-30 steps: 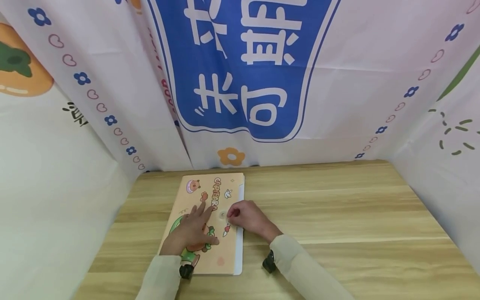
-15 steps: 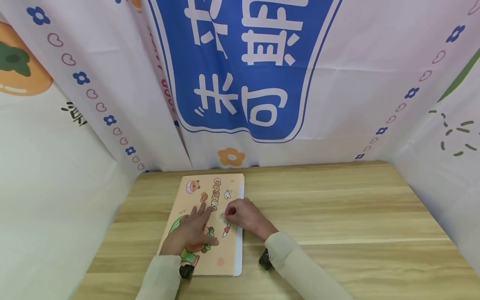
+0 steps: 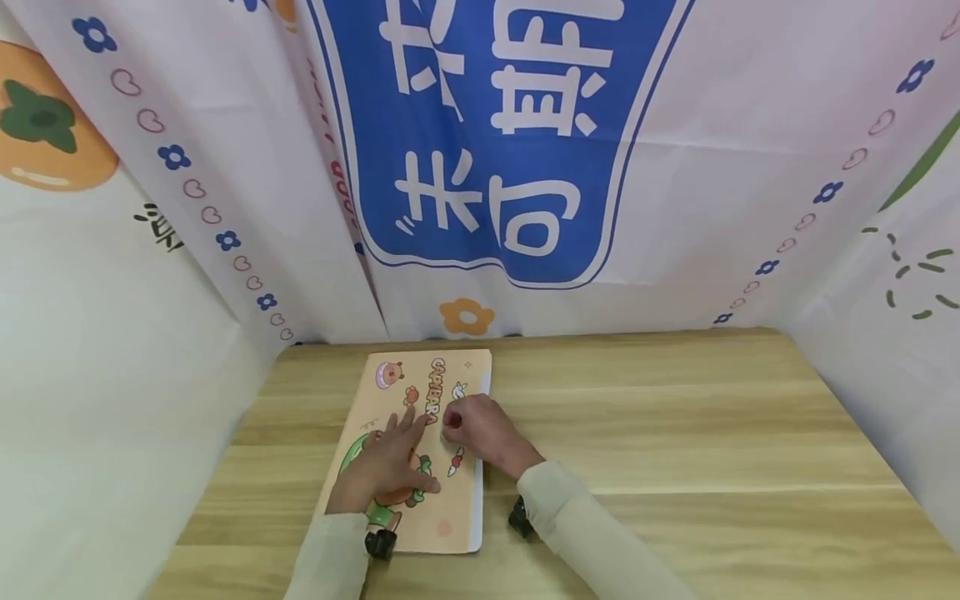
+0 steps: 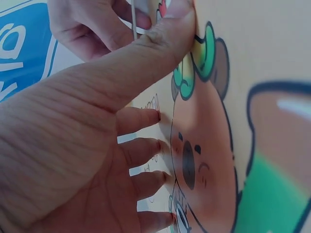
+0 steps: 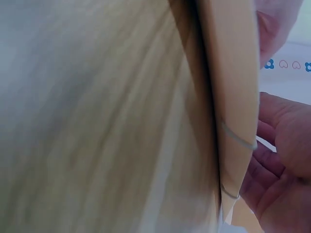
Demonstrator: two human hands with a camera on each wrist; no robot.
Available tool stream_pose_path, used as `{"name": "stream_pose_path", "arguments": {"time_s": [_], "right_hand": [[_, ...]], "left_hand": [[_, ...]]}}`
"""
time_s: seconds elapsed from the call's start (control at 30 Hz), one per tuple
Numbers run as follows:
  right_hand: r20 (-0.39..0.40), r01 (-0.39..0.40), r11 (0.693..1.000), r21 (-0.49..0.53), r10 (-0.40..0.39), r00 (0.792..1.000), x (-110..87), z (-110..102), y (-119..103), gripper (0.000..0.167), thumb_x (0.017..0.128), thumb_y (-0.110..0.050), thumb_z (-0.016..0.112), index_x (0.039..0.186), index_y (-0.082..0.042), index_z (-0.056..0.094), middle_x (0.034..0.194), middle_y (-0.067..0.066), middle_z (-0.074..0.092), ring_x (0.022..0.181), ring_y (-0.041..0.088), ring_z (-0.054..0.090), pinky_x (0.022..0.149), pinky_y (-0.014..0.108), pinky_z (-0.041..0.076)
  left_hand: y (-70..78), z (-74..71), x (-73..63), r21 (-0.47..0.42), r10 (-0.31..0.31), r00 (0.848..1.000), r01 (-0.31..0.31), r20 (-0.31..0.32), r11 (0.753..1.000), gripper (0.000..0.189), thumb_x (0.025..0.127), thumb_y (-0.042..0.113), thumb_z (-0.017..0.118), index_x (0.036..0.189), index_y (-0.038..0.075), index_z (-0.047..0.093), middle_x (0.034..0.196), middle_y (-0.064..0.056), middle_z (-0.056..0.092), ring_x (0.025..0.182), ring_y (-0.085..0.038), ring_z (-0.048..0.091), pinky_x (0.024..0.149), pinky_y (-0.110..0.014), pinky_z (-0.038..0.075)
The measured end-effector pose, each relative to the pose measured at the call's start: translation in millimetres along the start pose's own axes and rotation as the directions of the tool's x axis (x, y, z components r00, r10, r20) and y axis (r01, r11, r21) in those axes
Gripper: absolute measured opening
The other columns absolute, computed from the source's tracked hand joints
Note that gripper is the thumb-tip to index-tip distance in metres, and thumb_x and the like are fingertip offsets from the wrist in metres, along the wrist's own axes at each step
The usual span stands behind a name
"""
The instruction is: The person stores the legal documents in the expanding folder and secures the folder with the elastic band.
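Observation:
A thick peach file folder (image 3: 456, 527) with a "CAPYBARA" title and cartoon prints lies on the table. Across its cover my left hand (image 3: 384, 467) rests flat with spread fingers; in the left wrist view its thumb (image 4: 160, 39) and straight fingertips press the printed capybara. My right hand (image 3: 482, 429) is curled over the right part of the cover, thumb and fingers pinched together where a small round button sits, now hidden beneath them. A thin pale string (image 4: 134, 22) shows beside that hand in the left wrist view.
The light wooden table (image 3: 675, 433) stretches to the right of the folder. Printed white cloth (image 3: 697, 208) hangs behind and along both sides. A black wrist camera (image 3: 381, 544) sits under the left cuff, close to the folder's lower part.
My right hand has shifted a little left and away from me over the cover, coming over the round button that showed earlier. The left hand and folder have stayed in place.

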State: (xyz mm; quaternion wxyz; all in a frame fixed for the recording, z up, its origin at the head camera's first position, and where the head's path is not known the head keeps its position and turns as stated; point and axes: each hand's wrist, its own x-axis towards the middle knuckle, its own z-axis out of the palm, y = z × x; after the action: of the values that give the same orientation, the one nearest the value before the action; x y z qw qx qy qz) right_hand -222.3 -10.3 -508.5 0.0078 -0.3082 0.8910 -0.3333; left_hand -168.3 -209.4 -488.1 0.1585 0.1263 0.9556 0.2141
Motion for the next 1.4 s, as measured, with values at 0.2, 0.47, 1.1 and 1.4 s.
{"name": "stream_pose_path", "arguments": {"time_s": [0.2,0.47,1.1,1.4], "right_hand": [[0.020,-0.030,0.996,-0.083,0.032,0.999,5.3,2.5,-6.0,0.006,0.088,-0.013,0.078,0.084,-0.017,0.076,0.081,-0.010,0.064,0.074,0.005,0.056,0.067,0.024,0.048],[0.045,-0.012,0.983,-0.185,0.020,0.999,8.6,2.9,-15.2,0.007,0.085,-0.016,0.079,0.081,-0.016,0.074,0.078,-0.010,0.055,0.073,0.007,0.051,0.065,0.025,0.045],[0.068,-0.048,0.990,-0.131,0.057,0.996,8.5,10.6,-18.5,0.019,0.088,-0.010,0.073,0.073,-0.020,0.067,0.077,-0.009,0.050,0.073,0.007,0.047,0.064,0.024,0.042],[0.074,-0.040,0.996,-0.079,0.046,0.996,6.9,10.1,-10.6,0.011,0.091,-0.012,0.074,0.082,-0.018,0.073,0.078,-0.010,0.053,0.076,0.007,0.048,0.066,0.023,0.043]], "left_hand": [[-0.6,-1.4,3.1,0.017,-0.001,1.000,0.001,0.001,1.000,0.116,0.072,0.050,0.090,0.159,0.001,0.033,0.164,-0.030,0.015,0.147,-0.057,0.013,0.109,-0.077,0.015],[1.7,-5.6,0.3,0.060,-0.021,0.999,0.018,0.045,0.998,0.116,0.076,0.050,0.088,0.160,-0.003,0.027,0.164,-0.033,0.011,0.147,-0.058,0.010,0.109,-0.077,0.015],[0.1,-2.9,-3.0,-0.008,-0.014,1.000,0.014,-0.005,1.000,0.114,0.075,0.048,0.090,0.159,-0.002,0.031,0.164,-0.031,0.013,0.149,-0.054,0.010,0.111,-0.075,0.012],[2.6,-3.7,-1.7,0.001,-0.014,1.000,0.014,-0.001,1.000,0.114,0.074,0.047,0.091,0.158,-0.002,0.032,0.164,-0.032,0.016,0.149,-0.055,0.012,0.110,-0.076,0.015]]}}
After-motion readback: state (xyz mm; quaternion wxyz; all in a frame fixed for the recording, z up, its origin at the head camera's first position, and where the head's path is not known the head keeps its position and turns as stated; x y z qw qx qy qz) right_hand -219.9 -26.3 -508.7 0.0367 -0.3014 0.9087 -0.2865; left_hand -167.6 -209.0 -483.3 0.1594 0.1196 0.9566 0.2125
